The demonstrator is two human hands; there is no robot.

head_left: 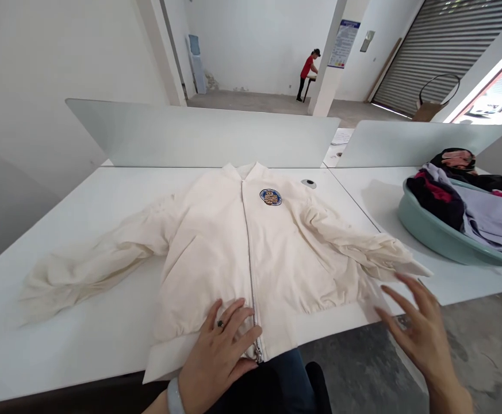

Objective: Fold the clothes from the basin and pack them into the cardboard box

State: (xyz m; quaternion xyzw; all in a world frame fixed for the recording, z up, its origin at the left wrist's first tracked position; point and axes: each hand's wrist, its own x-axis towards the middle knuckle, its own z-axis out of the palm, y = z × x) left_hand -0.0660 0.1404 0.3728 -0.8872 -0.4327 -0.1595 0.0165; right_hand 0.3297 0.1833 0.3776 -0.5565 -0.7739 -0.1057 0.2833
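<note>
A white table (104,190) fills the view, with a pale screen (211,135) along its far edge. A cream jacket (207,241) lies spread face up, collar toward the far edge, hem slightly over the near edge. To its right, a green basin (432,233) heaped with clothes (496,213) stands in from the near edge. The left hand (222,348) rests on the hem beside the zipper (251,259), fingers spread. The right hand (421,333), fingers wide apart, hovers by the near edge beside the hem's right end. A round patch (270,197) marks the chest.
</note>
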